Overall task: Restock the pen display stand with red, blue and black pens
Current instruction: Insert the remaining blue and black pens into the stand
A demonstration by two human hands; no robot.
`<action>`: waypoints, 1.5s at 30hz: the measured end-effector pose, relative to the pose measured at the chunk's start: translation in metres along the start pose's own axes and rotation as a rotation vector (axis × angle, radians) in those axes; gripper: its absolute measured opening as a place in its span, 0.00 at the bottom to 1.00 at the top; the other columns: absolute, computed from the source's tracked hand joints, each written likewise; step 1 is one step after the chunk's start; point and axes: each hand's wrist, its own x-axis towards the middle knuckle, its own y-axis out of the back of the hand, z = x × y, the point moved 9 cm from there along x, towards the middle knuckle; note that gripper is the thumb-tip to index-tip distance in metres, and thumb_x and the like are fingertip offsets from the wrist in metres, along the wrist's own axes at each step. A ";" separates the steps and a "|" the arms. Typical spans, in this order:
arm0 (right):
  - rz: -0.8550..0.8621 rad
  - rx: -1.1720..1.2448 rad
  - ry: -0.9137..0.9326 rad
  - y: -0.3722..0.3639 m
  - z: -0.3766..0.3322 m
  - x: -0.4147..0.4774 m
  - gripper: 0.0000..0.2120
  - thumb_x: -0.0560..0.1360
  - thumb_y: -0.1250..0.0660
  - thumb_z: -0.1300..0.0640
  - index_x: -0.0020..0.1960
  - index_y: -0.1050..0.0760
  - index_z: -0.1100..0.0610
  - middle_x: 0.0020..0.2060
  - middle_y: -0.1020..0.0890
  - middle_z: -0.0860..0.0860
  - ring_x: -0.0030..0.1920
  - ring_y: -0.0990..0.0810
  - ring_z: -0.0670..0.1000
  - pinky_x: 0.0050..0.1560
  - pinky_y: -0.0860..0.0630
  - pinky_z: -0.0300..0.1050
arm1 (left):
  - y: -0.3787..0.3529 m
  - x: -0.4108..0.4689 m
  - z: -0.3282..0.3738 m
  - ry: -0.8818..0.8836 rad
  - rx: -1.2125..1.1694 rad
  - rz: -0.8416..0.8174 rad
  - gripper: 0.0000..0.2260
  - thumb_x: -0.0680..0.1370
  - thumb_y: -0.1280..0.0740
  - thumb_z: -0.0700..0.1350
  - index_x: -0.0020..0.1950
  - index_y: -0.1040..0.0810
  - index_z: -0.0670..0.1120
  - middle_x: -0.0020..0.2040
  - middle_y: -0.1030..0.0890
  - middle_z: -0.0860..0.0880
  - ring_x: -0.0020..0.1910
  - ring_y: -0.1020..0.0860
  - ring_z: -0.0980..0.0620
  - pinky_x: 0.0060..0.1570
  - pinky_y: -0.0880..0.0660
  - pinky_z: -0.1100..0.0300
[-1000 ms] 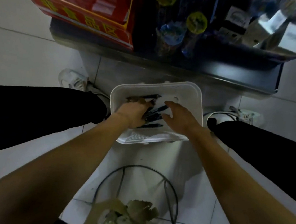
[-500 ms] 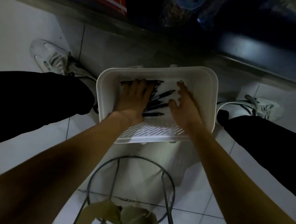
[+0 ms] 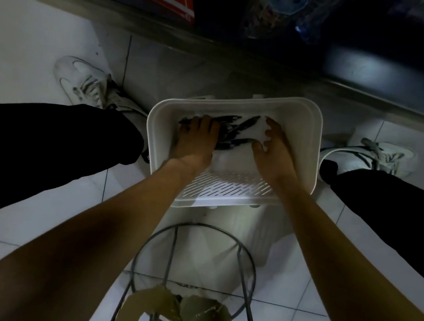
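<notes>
pens (image 3: 236,134): at far edge of basket (image 3: 311,144), lying left-to-right
left hand (image 3: 197,138): mine, flat on their left ends
right hand (image 3: 274,150): curled beside right ends, grip unclear

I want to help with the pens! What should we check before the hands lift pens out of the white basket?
1. Pens in the white basket: ok, a dark bunch lies on its floor.
2. Hands at the pens: ok, the left hand rests flat on them, and the right hand is at their right ends.
3. Firm grip: cannot tell, the right hand's fingers curl, but no pinch is visible.
4. Pen colours sorted: cannot tell, all look dark in this dim light.
5. Display stand ready: cannot tell, only a dark shelf shows above.
</notes>
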 end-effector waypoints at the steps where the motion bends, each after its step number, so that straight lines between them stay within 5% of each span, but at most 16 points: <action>1: 0.001 -0.002 0.005 -0.001 0.000 0.000 0.28 0.80 0.38 0.59 0.77 0.43 0.51 0.71 0.32 0.55 0.70 0.31 0.55 0.71 0.33 0.52 | 0.000 0.002 -0.003 0.016 -0.017 0.005 0.30 0.74 0.33 0.39 0.74 0.41 0.44 0.71 0.36 0.41 0.69 0.35 0.39 0.66 0.36 0.45; 12: 0.060 0.046 -0.039 -0.001 0.004 0.007 0.26 0.79 0.38 0.59 0.76 0.40 0.51 0.69 0.30 0.54 0.67 0.28 0.55 0.69 0.31 0.50 | 0.008 0.002 -0.002 0.076 -0.180 -0.143 0.28 0.77 0.38 0.37 0.76 0.43 0.43 0.69 0.30 0.40 0.66 0.29 0.40 0.60 0.30 0.50; 22: 0.067 0.032 -0.039 0.000 0.006 0.007 0.26 0.79 0.38 0.58 0.76 0.41 0.52 0.68 0.29 0.55 0.66 0.28 0.55 0.68 0.30 0.51 | 0.016 0.003 -0.002 0.141 -0.355 -0.109 0.23 0.76 0.36 0.60 0.70 0.31 0.55 0.59 0.20 0.50 0.56 0.22 0.47 0.53 0.26 0.57; 28: 0.074 0.052 -0.040 -0.002 0.006 0.009 0.29 0.78 0.38 0.60 0.76 0.43 0.52 0.67 0.29 0.55 0.65 0.28 0.56 0.67 0.30 0.54 | -0.005 -0.001 0.001 0.074 -0.471 -0.338 0.27 0.79 0.35 0.49 0.77 0.41 0.50 0.66 0.25 0.45 0.60 0.25 0.45 0.51 0.30 0.59; 33: 0.079 0.064 -0.002 -0.001 0.002 0.008 0.32 0.79 0.38 0.61 0.78 0.48 0.50 0.69 0.30 0.54 0.65 0.28 0.53 0.66 0.30 0.48 | -0.008 0.000 0.000 0.020 -0.508 -0.366 0.18 0.80 0.37 0.48 0.69 0.32 0.48 0.59 0.23 0.46 0.46 0.26 0.49 0.44 0.31 0.58; 37: 0.084 0.097 0.007 -0.001 0.000 0.009 0.32 0.79 0.38 0.62 0.78 0.48 0.50 0.66 0.28 0.52 0.59 0.26 0.49 0.60 0.28 0.42 | -0.003 -0.002 0.000 -0.036 -0.432 -0.369 0.20 0.81 0.40 0.47 0.72 0.37 0.48 0.56 0.24 0.45 0.43 0.27 0.48 0.41 0.31 0.57; 39: 0.099 0.103 0.012 0.001 -0.001 0.009 0.29 0.79 0.39 0.62 0.77 0.45 0.51 0.63 0.26 0.51 0.54 0.27 0.46 0.52 0.31 0.33 | -0.004 -0.003 0.002 -0.065 -0.392 -0.360 0.23 0.80 0.38 0.51 0.74 0.39 0.50 0.62 0.24 0.44 0.48 0.25 0.46 0.46 0.30 0.55; 42: 0.109 0.144 -0.038 0.003 0.002 0.012 0.22 0.80 0.40 0.61 0.72 0.36 0.51 0.61 0.25 0.50 0.56 0.26 0.47 0.54 0.33 0.37 | -0.002 -0.002 0.003 -0.080 -0.391 -0.312 0.31 0.76 0.34 0.59 0.74 0.40 0.51 0.67 0.26 0.46 0.61 0.25 0.45 0.59 0.29 0.54; 45: 0.116 0.231 -0.064 0.004 0.002 0.014 0.21 0.80 0.42 0.63 0.71 0.34 0.52 0.58 0.24 0.49 0.52 0.27 0.45 0.58 0.29 0.39 | 0.003 0.001 0.005 -0.075 -0.301 -0.240 0.29 0.77 0.35 0.60 0.74 0.39 0.52 0.66 0.25 0.46 0.60 0.25 0.44 0.55 0.29 0.55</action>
